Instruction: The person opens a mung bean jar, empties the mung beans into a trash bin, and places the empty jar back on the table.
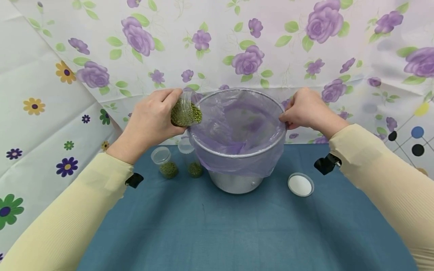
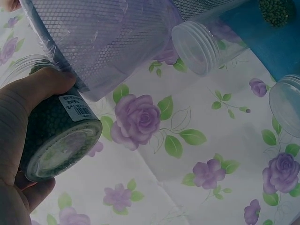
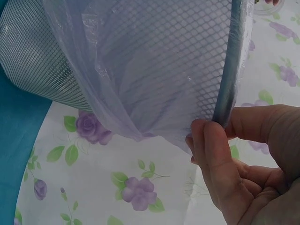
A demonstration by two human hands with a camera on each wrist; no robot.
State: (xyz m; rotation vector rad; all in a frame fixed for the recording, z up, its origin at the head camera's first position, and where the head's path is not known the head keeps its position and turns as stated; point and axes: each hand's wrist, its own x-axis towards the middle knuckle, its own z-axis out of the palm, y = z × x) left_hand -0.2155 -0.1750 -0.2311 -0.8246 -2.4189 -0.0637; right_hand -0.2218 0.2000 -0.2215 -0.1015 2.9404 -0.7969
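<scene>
A silver mesh wastebasket [image 1: 235, 184] stands on the table, lined with a purple plastic bag [image 1: 237, 165] folded over its rim. My left hand [image 1: 152, 116] grips a clear jar of green beans [image 1: 184, 111], tipped sideways at the basket's left rim with its mouth toward the opening. In the left wrist view the jar [image 2: 61, 126] shows a white barcode label and its round base. My right hand [image 1: 305, 109] pinches the bag and rim on the right side. The right wrist view shows thumb and fingers of that hand [image 3: 239, 164] at the rim [image 3: 227, 93].
Two more clear jars with some green beans stand left of the basket: an outer jar [image 1: 168, 169] and an inner jar [image 1: 194, 169]. A shallow dish of white powder [image 1: 300, 184] lies to the right on the blue tablecloth [image 1: 230, 233]. A flowered sheet [image 1: 217, 49] hangs behind.
</scene>
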